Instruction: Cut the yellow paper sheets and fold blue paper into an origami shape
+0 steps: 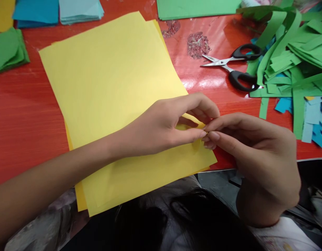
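A stack of yellow paper sheets (111, 90) lies on the red table (24, 111), its near edge hanging over the table's front. My left hand (166, 125) rests on the stack's right side with thumb and fingers pinched on the raised right edge of the top yellow sheet. My right hand (255, 157) meets it from the right, its fingertips pressed together on that same edge. The pinched bit of paper is mostly hidden between the fingers.
Black-handled scissors (234, 66) lie open to the right. A heap of green paper strips (289, 59) and blue scraps (315, 118) fills the right side. Green sheets (197, 8) lie at the back, folded green paper (7, 50) and blue stacks (58, 12) at the left.
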The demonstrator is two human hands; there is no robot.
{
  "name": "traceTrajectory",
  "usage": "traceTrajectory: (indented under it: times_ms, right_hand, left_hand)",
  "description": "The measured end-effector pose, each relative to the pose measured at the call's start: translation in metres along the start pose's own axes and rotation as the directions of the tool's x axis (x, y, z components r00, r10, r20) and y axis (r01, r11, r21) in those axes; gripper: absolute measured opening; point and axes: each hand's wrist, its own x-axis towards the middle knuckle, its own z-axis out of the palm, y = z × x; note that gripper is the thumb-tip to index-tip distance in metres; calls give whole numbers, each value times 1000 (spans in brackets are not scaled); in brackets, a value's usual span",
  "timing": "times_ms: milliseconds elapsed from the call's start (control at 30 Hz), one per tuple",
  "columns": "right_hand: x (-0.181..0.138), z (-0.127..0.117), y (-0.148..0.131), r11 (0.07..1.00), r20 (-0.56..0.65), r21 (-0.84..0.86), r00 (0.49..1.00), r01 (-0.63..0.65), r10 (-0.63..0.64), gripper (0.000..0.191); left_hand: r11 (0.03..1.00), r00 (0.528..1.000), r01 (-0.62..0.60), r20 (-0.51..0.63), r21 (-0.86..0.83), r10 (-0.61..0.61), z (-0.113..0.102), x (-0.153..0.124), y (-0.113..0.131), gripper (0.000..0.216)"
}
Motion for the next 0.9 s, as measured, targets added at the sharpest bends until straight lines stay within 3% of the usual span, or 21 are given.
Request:
traceTrajectory:
  times_ms: [900]
  right_hand:
    - [4, -2, 0, 999, 64, 29, 998, -16, 14, 4]
  left_hand:
    - [999, 999, -41, -26, 26, 42, 2, 2, -2, 16]
